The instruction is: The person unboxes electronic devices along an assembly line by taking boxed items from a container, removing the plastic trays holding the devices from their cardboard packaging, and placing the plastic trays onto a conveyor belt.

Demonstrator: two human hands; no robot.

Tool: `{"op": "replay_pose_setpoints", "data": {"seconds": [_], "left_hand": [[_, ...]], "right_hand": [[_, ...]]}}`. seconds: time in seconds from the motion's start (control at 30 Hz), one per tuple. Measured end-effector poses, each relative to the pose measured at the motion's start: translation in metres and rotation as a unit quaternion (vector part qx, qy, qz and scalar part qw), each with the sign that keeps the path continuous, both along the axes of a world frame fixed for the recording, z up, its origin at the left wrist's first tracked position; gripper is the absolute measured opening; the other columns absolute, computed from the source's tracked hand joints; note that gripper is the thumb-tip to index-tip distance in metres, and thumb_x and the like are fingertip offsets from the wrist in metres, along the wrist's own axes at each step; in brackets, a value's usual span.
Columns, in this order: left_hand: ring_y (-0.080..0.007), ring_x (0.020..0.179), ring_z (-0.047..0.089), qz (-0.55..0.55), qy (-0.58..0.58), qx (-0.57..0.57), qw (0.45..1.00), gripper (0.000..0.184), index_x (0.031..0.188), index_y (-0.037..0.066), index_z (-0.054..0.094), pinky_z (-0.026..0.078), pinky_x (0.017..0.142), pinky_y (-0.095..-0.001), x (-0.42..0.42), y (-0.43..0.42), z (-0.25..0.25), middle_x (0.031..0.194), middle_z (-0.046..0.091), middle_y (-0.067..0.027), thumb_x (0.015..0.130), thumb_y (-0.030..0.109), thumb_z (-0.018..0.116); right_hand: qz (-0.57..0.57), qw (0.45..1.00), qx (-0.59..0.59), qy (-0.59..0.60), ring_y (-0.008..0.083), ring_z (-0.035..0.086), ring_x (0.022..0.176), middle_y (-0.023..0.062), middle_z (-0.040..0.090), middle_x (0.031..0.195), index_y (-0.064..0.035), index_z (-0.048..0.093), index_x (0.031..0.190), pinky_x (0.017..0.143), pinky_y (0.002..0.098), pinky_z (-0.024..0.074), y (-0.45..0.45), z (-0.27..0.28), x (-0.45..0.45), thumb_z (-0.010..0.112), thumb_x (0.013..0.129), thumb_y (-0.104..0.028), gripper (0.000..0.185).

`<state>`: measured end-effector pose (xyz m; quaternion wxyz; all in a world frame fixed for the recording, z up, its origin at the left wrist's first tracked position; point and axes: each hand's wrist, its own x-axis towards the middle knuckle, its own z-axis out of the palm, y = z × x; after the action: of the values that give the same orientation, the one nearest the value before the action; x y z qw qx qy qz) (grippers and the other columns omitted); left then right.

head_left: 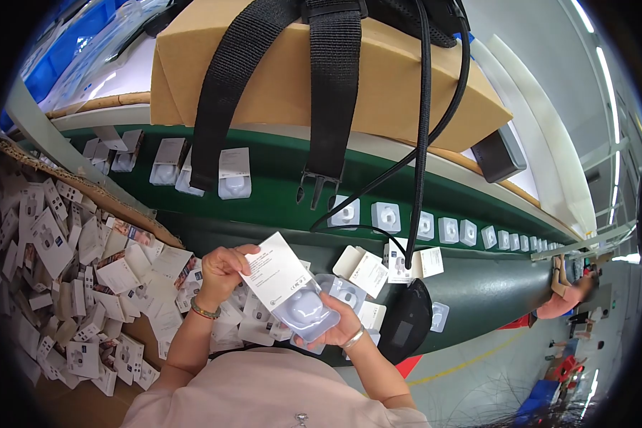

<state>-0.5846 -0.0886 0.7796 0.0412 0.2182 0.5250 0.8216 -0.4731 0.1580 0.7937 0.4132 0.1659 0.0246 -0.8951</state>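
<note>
My left hand [222,277] is closed on the upper left edge of a white printed box sleeve [274,267], tilted in front of my chest. At the lower end of the sleeve, a clear plastic tray [308,314] with a rounded, pale shape in it sticks out. My right hand [344,324] grips this tray from the right, its thumb on the tray's edge. Just behind it lie another clear tray [344,289] and an opened white box [361,267]. Whether the sleeve encloses part of the tray I cannot tell.
At left, a large cardboard carton [139,227] holds many loose white boxes. Along the green conveyor belt [278,192] stand several plastic trays [385,217]. Black straps [332,85] and cables hang in front, with a black pouch [406,321] at right. Another person [560,296] sits far right.
</note>
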Motion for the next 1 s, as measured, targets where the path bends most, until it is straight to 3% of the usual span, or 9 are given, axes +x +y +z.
{"op": "replay_pose_setpoints", "data": {"seconds": [0.33, 0.4, 0.5, 0.63, 0.7, 0.83, 0.87, 0.93, 1.0], "left_hand": [[-0.0311, 0.115, 0.056, 0.123, -0.153, 0.097, 0.976, 0.038, 0.107, 0.001, 0.057, 0.042, 0.1, -0.0397, -0.038, 0.019, -0.003, 0.106, 0.064, -0.0151, 0.079, -0.02, 0.043], [-0.0286, 0.115, 0.055, 0.124, -0.11, 0.046, 0.985, 0.039, 0.118, 0.0, 0.054, 0.042, 0.099, -0.0361, -0.047, 0.003, -0.022, 0.121, 0.056, -0.0171, 0.081, -0.012, 0.049], [-0.0277, 0.112, 0.052, 0.034, -0.046, -0.463, 0.885, 0.039, 0.113, 0.001, 0.057, 0.044, 0.093, -0.0337, -0.042, -0.004, -0.034, 0.123, 0.053, -0.0115, 0.075, 0.005, 0.066], [-0.0296, 0.11, 0.052, 0.074, 0.17, -0.494, 0.849, 0.036, 0.109, 0.001, 0.058, 0.044, 0.093, -0.0365, -0.019, 0.024, -0.028, 0.116, 0.055, -0.0116, 0.074, 0.005, 0.065], [-0.0316, 0.113, 0.049, -0.096, 0.228, -0.493, 0.834, 0.037, 0.109, 0.002, 0.059, 0.041, 0.097, -0.0395, -0.015, 0.04, -0.019, 0.119, 0.052, -0.0158, 0.072, 0.003, 0.063], [-0.0348, 0.126, 0.037, -0.172, 0.323, -0.565, 0.739, 0.054, 0.121, 0.005, 0.055, 0.032, 0.105, -0.0483, -0.008, 0.063, -0.058, 0.139, 0.036, -0.0169, 0.068, 0.002, 0.066], [-0.0348, 0.126, 0.037, -0.174, 0.327, -0.562, 0.739, 0.054, 0.121, 0.005, 0.055, 0.032, 0.105, -0.0483, -0.007, 0.064, -0.058, 0.139, 0.036, -0.0169, 0.068, 0.002, 0.066], [-0.0358, 0.128, 0.036, -0.158, 0.365, -0.598, 0.696, 0.062, 0.129, 0.006, 0.049, 0.027, 0.104, -0.0566, -0.008, 0.065, -0.059, 0.141, 0.034, -0.0202, 0.07, 0.005, 0.067], [-0.0363, 0.129, 0.035, -0.166, 0.363, -0.595, 0.698, 0.066, 0.132, 0.007, 0.046, 0.026, 0.104, -0.0587, -0.012, 0.067, -0.059, 0.14, 0.034, -0.0208, 0.07, 0.006, 0.067]], "right_hand": [[-0.047, 0.992, 0.094, 0.069, 0.048, 0.059, 0.099, 0.026, 0.051, 0.126, -0.0053, 0.039, 0.137, 0.073, 0.052, 0.0563, -0.012, -0.029, -0.079, 0.035, 0.086, -0.069, 0.082], [-0.09, 0.985, 0.146, 0.029, 0.0459, 0.059, 0.101, 0.0251, 0.054, 0.124, -0.0038, 0.043, 0.134, 0.078, 0.0526, 0.0546, -0.015, -0.043, -0.124, 0.04, 0.086, -0.068, 0.08], [-0.149, 0.976, 0.133, 0.086, 0.0418, 0.052, 0.112, 0.0193, 0.051, 0.127, -0.009, 0.043, 0.133, 0.091, 0.0495, 0.0497, -0.021, -0.068, -0.189, 0.053, 0.084, -0.062, 0.073], [-0.146, 0.96, 0.235, 0.05, 0.0481, 0.049, 0.113, 0.0215, 0.047, 0.129, -0.0083, 0.04, 0.134, 0.091, 0.0572, 0.0469, -0.031, -0.129, -0.246, 0.049, 0.085, -0.062, 0.074], [-0.142, 0.949, 0.279, -0.03, 0.0484, 0.047, 0.116, 0.0234, 0.045, 0.131, -0.007, 0.037, 0.137, 0.092, 0.0644, 0.0406, -0.041, -0.139, -0.258, 0.043, 0.087, -0.065, 0.077], [-0.063, 0.91, 0.41, -0.005, 0.0468, 0.051, 0.111, 0.026, 0.044, 0.132, -0.0046, 0.042, 0.134, 0.092, 0.0488, 0.0461, -0.032, -0.174, -0.265, 0.05, 0.084, -0.064, 0.078], [-0.058, 0.882, 0.467, 0.007, 0.0474, 0.053, 0.108, 0.0263, 0.045, 0.132, -0.0042, 0.045, 0.132, 0.091, 0.0458, 0.0472, -0.034, -0.146, -0.254, 0.053, 0.083, -0.062, 0.076], [0.052, 0.523, 0.799, 0.293, 0.0444, 0.055, 0.107, 0.0252, 0.05, 0.126, -0.0035, 0.051, 0.126, 0.09, 0.0453, 0.048, -0.01, -0.112, -0.238, 0.058, 0.081, -0.056, 0.07], [0.048, 0.206, 0.934, 0.288, 0.041, 0.056, 0.107, 0.0234, 0.055, 0.119, -0.0033, 0.055, 0.121, 0.089, 0.0454, 0.048, 0.014, -0.121, -0.228, 0.063, 0.079, -0.049, 0.063]]}}
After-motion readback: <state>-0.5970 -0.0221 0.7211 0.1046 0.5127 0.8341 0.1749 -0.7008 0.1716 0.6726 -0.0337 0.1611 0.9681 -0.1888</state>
